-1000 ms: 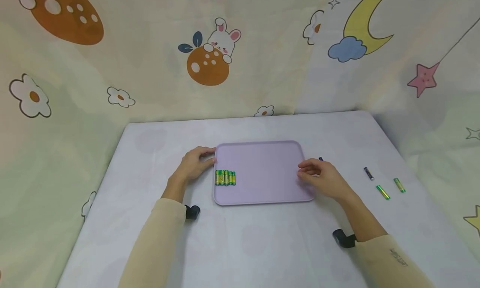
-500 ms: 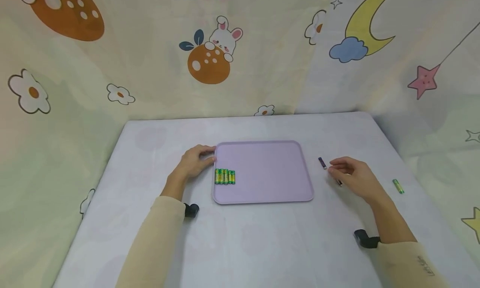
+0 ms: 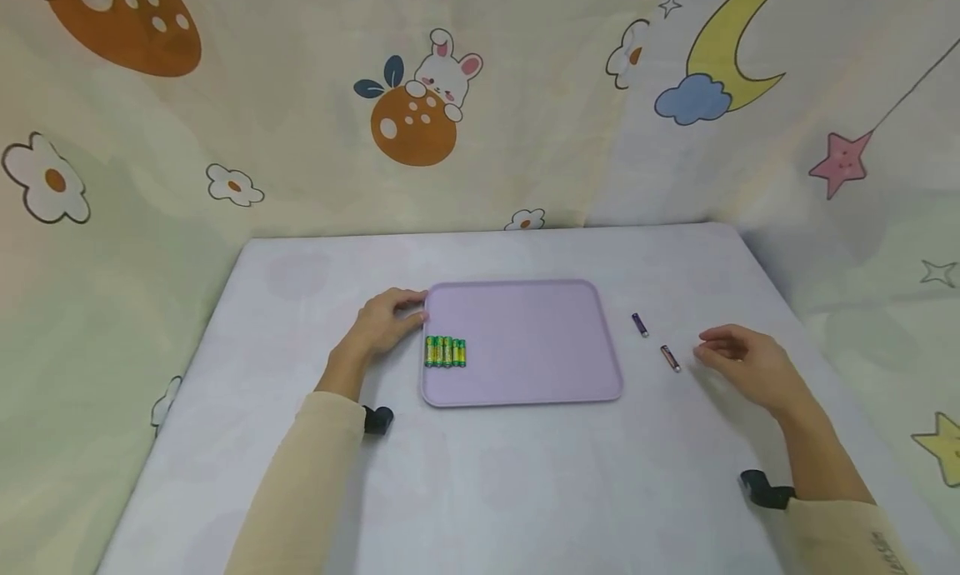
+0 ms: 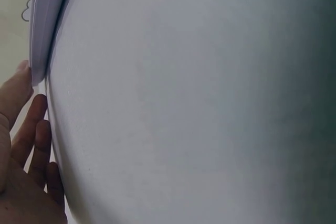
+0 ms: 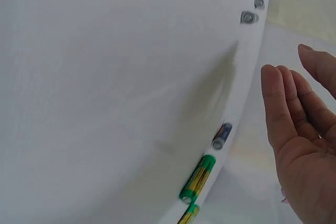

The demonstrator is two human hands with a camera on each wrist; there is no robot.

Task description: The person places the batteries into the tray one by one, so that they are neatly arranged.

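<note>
Neatly lined up, five green-and-yellow batteries point(image 3: 447, 352) stand side by side at the left end of a lilac tray point(image 3: 540, 333), which lies flat on a white-covered table point(image 3: 495, 492). The person's left hand point(image 3: 384, 321) touches the tray's left rim above the row, its thumb and fingers point(image 4: 37, 111) slightly spread and resting against the edge. To the right of the tray, a dark battery point(image 3: 640, 325) lies apart from the rim, with a second dark battery point(image 3: 671, 358) a little nearer the person. Beyond that pair, the right hand point(image 3: 750, 367) hovers above the table, holding nothing, its thumb and fingers point(image 5: 275, 98) modestly parted. The right wrist's view shows a third dark battery point(image 5: 222, 136) below the hand, close to a green battery point(image 5: 198, 179) and another green one point(image 5: 189, 214), cut off by the frame. Both arms wear beige sleeves point(image 3: 300, 483). A pale cloth backdrop point(image 3: 300, 75) printed with rabbits, flowers, stars and a moon hangs behind.
</note>
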